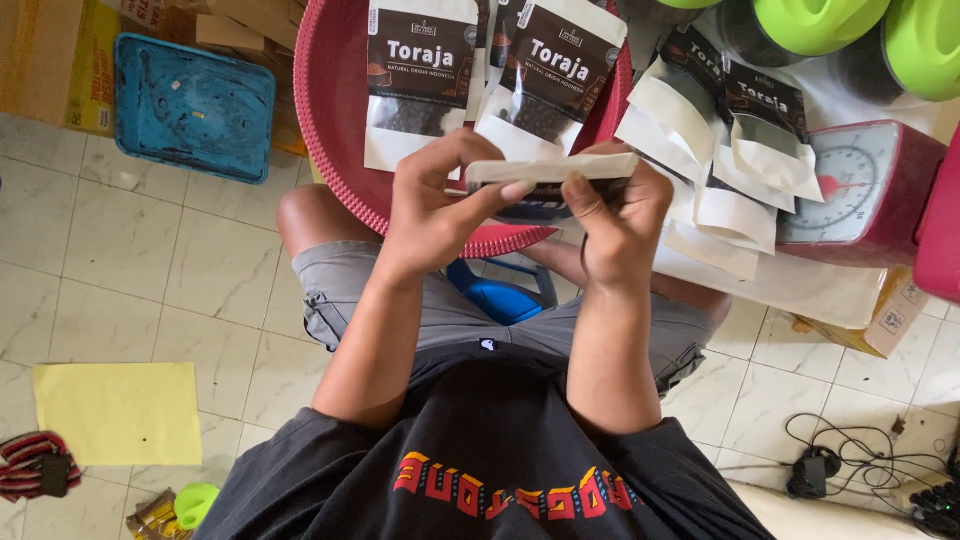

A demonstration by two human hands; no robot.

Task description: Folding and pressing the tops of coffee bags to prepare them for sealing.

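Seated person's left hand (432,205) and right hand (612,215) pinch the top edge of a white coffee pouch (552,172) just before the red tray (335,110), where two filled pouches (480,75) already lie; more pouches (725,150) wait beside it.

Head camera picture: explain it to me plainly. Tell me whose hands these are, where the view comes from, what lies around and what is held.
The camera sits on a seated person's head and looks down, so the arms are that person's own. The left hand and right hand together pinch the top edge of a small white and black pouch. Beyond lies a red round tray holding filled pouches. Right of it are flat empty pouches, a red dial scale and green-lidded jars. A blue lid rests on the tiled floor.
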